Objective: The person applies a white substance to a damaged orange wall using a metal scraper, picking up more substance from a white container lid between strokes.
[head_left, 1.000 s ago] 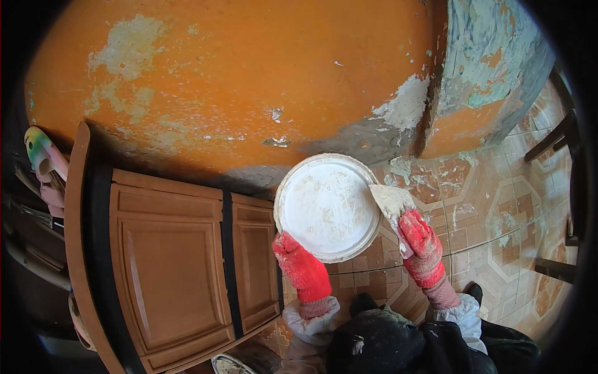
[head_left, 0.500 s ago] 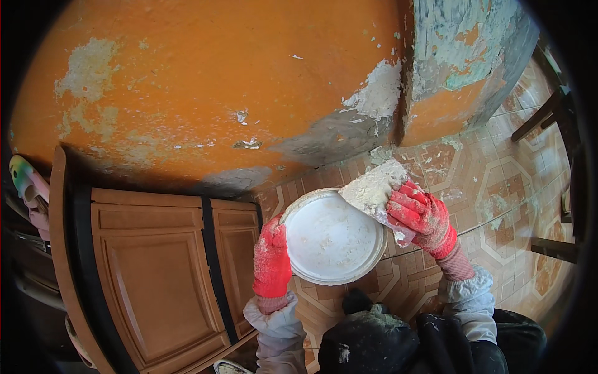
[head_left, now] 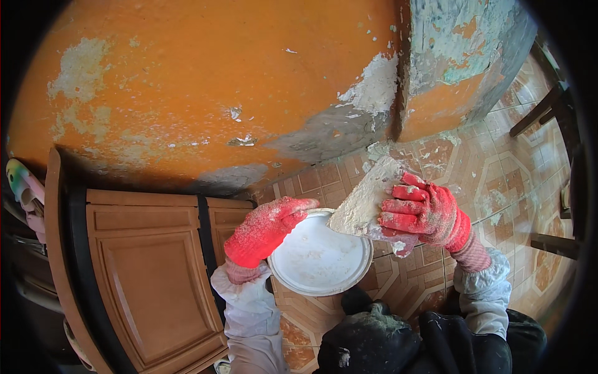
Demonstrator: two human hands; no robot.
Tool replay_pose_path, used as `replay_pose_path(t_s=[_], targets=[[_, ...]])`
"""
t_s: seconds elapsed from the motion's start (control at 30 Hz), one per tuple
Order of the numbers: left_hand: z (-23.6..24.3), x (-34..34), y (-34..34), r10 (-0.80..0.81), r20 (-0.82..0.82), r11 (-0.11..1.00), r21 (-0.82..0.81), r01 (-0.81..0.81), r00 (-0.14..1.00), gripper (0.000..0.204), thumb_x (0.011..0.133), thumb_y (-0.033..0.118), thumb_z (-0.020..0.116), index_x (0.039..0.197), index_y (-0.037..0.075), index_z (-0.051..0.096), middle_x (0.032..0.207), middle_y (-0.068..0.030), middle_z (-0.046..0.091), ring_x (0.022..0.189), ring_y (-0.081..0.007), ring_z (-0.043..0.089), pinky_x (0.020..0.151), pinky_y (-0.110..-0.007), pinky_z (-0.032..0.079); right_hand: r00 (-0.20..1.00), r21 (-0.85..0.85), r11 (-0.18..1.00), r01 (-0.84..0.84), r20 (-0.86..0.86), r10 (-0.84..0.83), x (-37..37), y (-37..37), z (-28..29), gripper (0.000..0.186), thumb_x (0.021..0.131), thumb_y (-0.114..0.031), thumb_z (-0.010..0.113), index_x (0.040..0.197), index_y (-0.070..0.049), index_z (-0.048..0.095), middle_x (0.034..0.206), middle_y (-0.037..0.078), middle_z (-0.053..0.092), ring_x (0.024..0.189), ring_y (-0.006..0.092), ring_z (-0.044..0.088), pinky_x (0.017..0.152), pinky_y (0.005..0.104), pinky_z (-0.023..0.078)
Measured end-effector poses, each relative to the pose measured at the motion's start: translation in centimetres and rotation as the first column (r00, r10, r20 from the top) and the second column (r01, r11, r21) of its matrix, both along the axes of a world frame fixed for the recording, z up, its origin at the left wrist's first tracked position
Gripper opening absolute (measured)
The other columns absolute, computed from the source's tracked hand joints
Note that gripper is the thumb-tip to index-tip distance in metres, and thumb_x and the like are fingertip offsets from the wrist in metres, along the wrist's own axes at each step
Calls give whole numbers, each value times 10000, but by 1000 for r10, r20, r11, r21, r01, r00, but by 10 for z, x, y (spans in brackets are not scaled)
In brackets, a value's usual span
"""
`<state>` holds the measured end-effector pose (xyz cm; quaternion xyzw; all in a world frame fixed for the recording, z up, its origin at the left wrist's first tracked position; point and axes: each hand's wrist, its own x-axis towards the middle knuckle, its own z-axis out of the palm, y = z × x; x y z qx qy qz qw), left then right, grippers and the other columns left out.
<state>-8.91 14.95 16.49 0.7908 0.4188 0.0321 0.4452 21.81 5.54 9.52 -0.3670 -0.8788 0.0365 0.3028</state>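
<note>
My left hand [head_left: 265, 230], in a dusty red glove, grips the far left rim of a round, shallow white plastic lid [head_left: 321, 262]. White smears mark the lid's inner face. My right hand [head_left: 427, 215], gloved the same way, is closed on a wide putty knife [head_left: 367, 196] thickly coated with cream putty. Its fingers lie spread over the blade's back, and a pinkish, see-through part shows below them. The coated blade's lower edge is at the lid's upper right rim; whether they touch I cannot tell.
An orange wall [head_left: 237, 62] with peeled, patched spots rises ahead, meeting a grey-green scraped pillar [head_left: 464, 56]. A brown panelled cabinet [head_left: 149, 274] stands at left. Patterned floor tiles [head_left: 486, 181] carry white flecks. Dark wooden furniture legs [head_left: 551, 246] are at right. My dark-clad knees [head_left: 367, 336] are below.
The lid has shifted left and toward me. My left hand has moved from its left side up over its far rim. The putty knife has turned steeper and moved slightly left.
</note>
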Motion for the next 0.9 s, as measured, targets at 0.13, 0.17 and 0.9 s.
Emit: replay_pose_path(t_s=[0.13, 0.17, 0.9], targets=[[-4, 5, 7, -26, 93, 996, -84, 34, 995, 301, 921, 201, 494, 1165, 53, 594, 1085, -125, 622, 960, -231, 575, 851, -326, 439, 1000, -93, 996, 1, -27, -3, 3, 0, 0, 582, 595, -404, 771, 1128, -238, 604, 1163, -13, 586, 1066, 236, 551, 1012, 462, 368], [-2, 7, 8, -88, 80, 994, -60, 92, 993, 295, 921, 198, 503, 1163, 54, 594, 1078, -122, 624, 948, -222, 579, 844, -320, 441, 999, -117, 993, -13, -39, 8, 2, 0, 0, 605, 583, -413, 775, 1137, -240, 601, 1165, -12, 586, 1065, 236, 551, 1015, 461, 366], [-149, 61, 25, -421, -218, 907, -71, 416, 881, 281, 891, 246, 532, 1132, 134, 624, 1049, -118, 629, 986, -291, 595, 854, -344, 468, 994, -277, 961, 18, 111, 13, 10, -25, -67, 525, 704, -66, 611, 1209, -200, 558, 1198, 42, 586, 1089, 271, 560, 957, 423, 433]])
